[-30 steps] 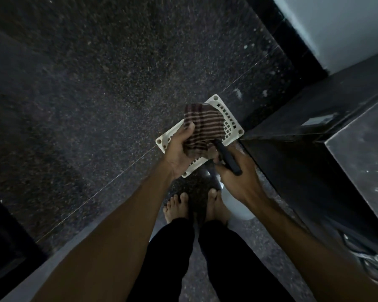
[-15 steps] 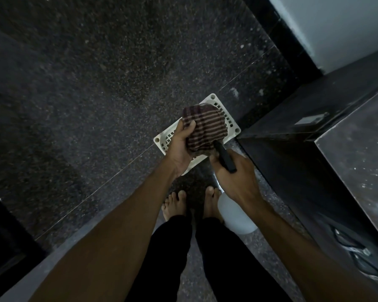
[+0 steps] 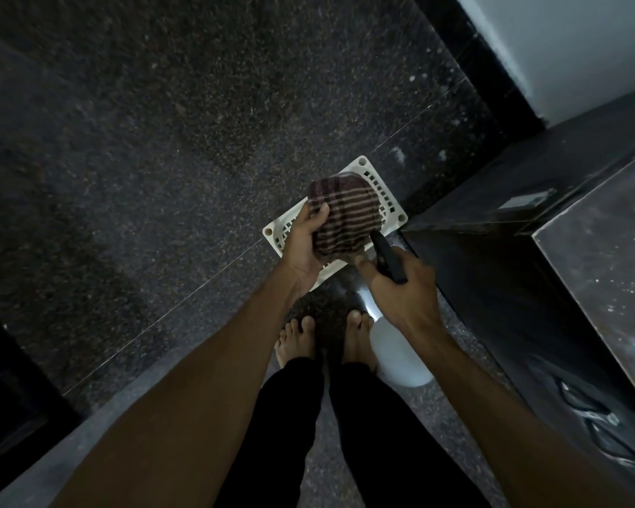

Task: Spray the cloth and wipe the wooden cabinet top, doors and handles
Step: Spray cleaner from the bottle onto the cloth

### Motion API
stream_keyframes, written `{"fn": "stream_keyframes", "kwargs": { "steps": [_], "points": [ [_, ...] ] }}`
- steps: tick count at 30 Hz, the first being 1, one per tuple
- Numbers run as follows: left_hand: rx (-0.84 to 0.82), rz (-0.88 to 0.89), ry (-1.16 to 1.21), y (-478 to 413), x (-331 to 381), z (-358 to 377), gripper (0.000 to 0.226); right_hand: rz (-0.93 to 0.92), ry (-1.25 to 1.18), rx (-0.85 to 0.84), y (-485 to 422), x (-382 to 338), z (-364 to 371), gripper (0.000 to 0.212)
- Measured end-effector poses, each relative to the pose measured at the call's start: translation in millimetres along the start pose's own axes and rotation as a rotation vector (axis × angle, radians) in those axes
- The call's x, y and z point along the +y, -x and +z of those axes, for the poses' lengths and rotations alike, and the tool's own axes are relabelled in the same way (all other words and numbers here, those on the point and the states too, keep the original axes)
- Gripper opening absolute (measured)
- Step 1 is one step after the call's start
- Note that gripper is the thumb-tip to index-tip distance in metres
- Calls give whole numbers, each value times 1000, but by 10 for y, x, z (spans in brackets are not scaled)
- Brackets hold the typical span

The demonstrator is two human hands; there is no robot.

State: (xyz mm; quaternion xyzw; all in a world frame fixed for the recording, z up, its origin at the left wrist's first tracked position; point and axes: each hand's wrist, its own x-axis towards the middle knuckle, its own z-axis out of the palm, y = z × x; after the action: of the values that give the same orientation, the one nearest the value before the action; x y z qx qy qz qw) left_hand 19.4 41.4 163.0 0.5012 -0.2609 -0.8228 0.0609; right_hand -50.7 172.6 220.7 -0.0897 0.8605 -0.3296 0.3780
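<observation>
Striped cloth [image 3: 345, 218] is bunched in the left hand [image 3: 305, 247], thumb pressed on top. It is held just above frame centre, over a white slotted grate [image 3: 385, 192] on the speckled floor [image 3: 162, 141]. Spray bottle [image 3: 386, 255] is gripped at the neck by the right hand [image 3: 400, 287], at 5 o'clock of the cloth. Its black nozzle is aimed close at the fabric; contact cannot be told. Both hands are clamped, neither free. Dark cabinet [image 3: 492, 287] is seen at 3 o'clock, judged not yet wiped. Cloth is judged soft, light and limp, best kept wadded in the palm. Bottle is judged rigid, maybe slick when wet, so the neck grip is preferred.
</observation>
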Motion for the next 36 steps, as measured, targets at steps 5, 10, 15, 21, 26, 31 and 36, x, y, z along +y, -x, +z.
{"fn": "stream_keyframes", "kwargs": {
  "steps": [5,10,15,21,26,31,36],
  "points": [
    [9,-6,4,7,10,0,40,64,34,-17,-13,-13,47,49],
    [25,-4,1,-45,-22,-6,43,93,20,-2,47,0,91,42],
    [15,-10,13,-67,-23,34,41,20,50,4,121,5,126,38],
    [15,-8,23,-71,26,54,39,105,-20,69,163,82,183,42],
    [-12,-4,-10,-77,17,22,46,7,-31,105,160,95,153,36],
    [-7,-44,-30,-39,50,86,40,55,-6,136,55,63,116,47],
    [-23,-56,-23,-52,8,73,40,49,-9,204,32,77,101,51]
  ]
}}
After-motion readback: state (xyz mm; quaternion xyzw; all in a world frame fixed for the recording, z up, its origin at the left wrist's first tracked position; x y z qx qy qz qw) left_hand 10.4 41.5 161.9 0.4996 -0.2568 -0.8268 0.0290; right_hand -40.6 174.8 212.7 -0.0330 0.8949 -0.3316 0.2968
